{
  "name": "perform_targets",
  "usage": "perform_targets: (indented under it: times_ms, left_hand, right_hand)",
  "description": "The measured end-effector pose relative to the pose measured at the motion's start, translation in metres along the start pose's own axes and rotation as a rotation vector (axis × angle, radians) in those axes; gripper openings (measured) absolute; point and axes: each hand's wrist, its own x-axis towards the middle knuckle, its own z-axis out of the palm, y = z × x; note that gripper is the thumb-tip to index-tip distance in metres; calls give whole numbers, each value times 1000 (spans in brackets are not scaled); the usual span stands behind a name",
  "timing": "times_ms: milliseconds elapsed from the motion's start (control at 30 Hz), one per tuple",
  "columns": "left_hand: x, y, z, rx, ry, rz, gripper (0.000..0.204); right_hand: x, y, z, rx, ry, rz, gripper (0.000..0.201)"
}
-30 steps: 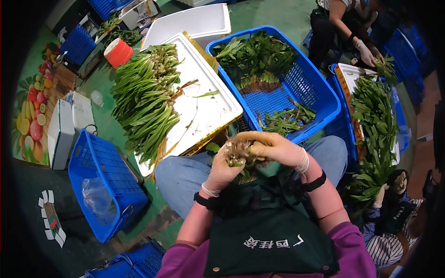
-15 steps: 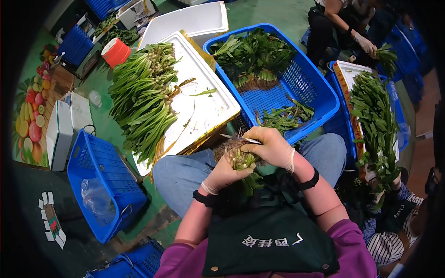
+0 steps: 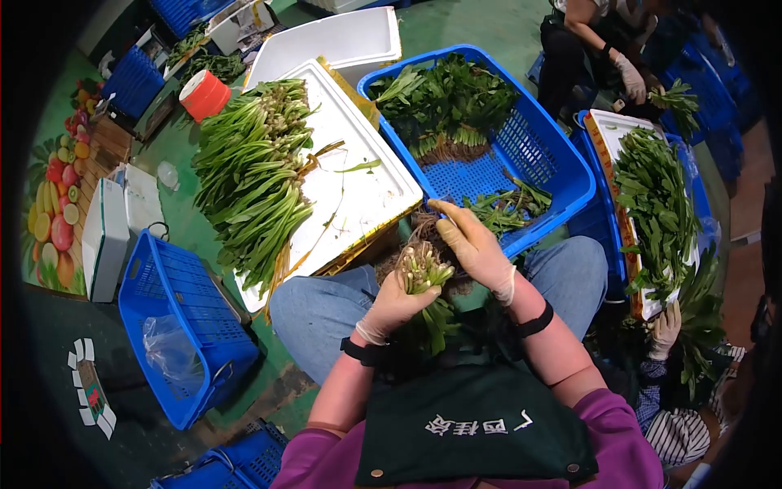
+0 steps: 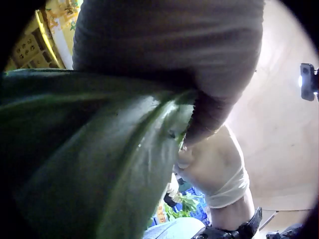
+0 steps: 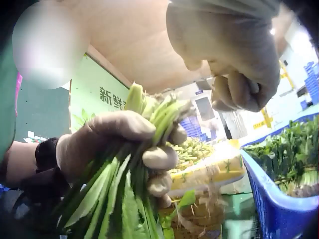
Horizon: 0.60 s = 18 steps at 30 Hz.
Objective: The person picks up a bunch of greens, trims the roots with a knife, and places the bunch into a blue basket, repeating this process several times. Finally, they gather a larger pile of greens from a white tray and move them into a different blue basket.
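My gloved left hand (image 3: pixel 397 308) grips a bunch of leafy greens (image 3: pixel 423 270) by the stems, their pale cut ends pointing up. The leaves hang below the fist; in the left wrist view a big, fine-toothed leaf (image 4: pixel 99 149) covers much of the frame. Just right of the bunch is my gloved right hand (image 3: pixel 481 257), its fingers curled in the right wrist view around a small knife that is now mostly hidden. Brown stringy roots (image 3: pixel 425 222) hang by its fingertips, blurred in the right wrist view.
A white foam lid (image 3: pixel 366 183) ahead carries rows of greens (image 3: pixel 252 163). Right of it stands a blue crate (image 3: pixel 554 175) with bundled greens. Another blue crate (image 3: pixel 183 326) is at left. Two people handle greens at right, beside a loaded foam box (image 3: pixel 603 130).
My right hand has moved from over the bunch to its right, with roots coming away. The stem ends, hairy with roots before, now show pale. The left hand keeps its grip.
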Motion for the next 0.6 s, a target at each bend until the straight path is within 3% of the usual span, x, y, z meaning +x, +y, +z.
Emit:
perform_targets:
  times_ms: [67,133,200,300,433,533,600]
  left_hand:
    - [0,2,-1,21,62,-12,57]
    - [0,2,-1,32,107,14,53]
    - [0,-6,-4,142,148,27,44]
    - [1,-10,-1,253,206,103,34]
    - [2,-11,1,338,259,149,31]
    - [2,-9,4,493,340,217,34]
    - [4,-7,4,583,389,316,34]
  right_hand:
    - [-3,-2,-10,-534,34,-236,38]
    - [-8,18,-7,-393,-6,-310,41]
    - [-19,-5,2,-83,-156,56,45]
    - [-21,0,3,35,-229,155,49]
    - [-23,0,4,63,-217,74,51]
    - [-24,-2,1,-47,-252,107,51]
    - [-25,-5,1,-135,-225,28,51]
